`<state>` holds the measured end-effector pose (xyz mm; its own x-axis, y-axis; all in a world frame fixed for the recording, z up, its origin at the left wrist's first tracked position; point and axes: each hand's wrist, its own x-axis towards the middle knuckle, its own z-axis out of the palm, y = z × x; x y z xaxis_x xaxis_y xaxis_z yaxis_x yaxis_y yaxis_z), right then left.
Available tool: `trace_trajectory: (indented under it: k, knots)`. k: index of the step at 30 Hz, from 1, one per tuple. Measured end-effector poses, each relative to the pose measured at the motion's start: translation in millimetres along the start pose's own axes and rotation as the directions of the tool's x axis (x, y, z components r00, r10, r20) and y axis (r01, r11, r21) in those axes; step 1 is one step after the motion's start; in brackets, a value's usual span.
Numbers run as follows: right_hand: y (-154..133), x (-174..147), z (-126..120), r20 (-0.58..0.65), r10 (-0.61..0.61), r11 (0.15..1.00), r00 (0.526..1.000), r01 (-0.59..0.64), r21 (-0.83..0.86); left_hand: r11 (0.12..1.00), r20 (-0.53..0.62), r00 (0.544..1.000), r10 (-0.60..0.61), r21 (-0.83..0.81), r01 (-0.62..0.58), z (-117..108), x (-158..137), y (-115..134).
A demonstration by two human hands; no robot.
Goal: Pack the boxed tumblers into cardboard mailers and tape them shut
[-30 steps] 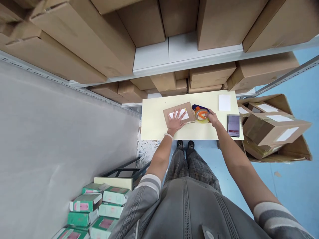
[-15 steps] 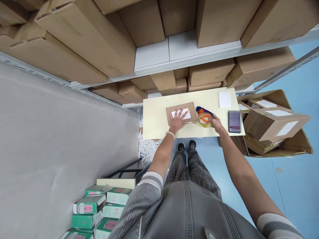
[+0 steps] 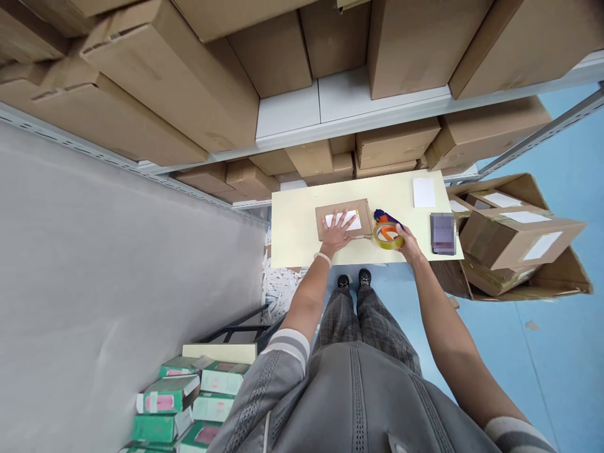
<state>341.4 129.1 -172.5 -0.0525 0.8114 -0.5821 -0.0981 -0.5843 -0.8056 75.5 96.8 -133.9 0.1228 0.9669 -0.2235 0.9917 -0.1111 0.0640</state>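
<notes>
On the cream tabletop (image 3: 292, 242) lies a flat cardboard box (image 3: 323, 214) with a white label (image 3: 350, 220) on its upper face. My left hand (image 3: 336, 234) rests flat on the box, fingers spread over the label. Close to the box's right end, my right hand (image 3: 409, 244) is wrapped round a tape dispenser (image 3: 389, 218) with dark blue and orange parts. A roll of yellowish clear tape (image 3: 387, 243) sits on the dispenser. The grip under my right fingers is mostly hidden.
Right of my hand lie a dark phone-like device (image 3: 442, 234) and white paper (image 3: 423, 192). An open carton (image 3: 573, 270) holding labelled boxes stands off the table's right end. Shelves (image 3: 352, 123) of cartons rise behind. Green boxes (image 3: 163, 428) are stacked lower left, and shredded paper (image 3: 278, 289) lies below the table.
The tape dispenser has tilted slightly in my right hand beside the box. My left hand stays flat on the box. The whole view has shifted a little.
</notes>
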Motion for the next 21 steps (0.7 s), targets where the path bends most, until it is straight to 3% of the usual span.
trace_trajectory:
  k: [5, 11, 21]
  knots:
    - [7, -21, -10, 0.069, 0.072, 0.990, 0.995, -0.079, 0.115, 1.000, -0.005, 1.000, -0.019, -0.008, 0.019, 0, 3, 2]
    - [14, -33, 4, -0.105, 0.048, 0.984, 0.993, -0.029, 0.176, 0.998, 0.021, 0.999, -0.040, -0.043, 0.041, -8, 3, 8]
    - [43, -72, 7, -0.204, 0.054, 0.962, 0.977, 0.004, 0.274, 0.998, 0.019, 0.998, -0.065, -0.017, 0.065, -9, 5, 12]
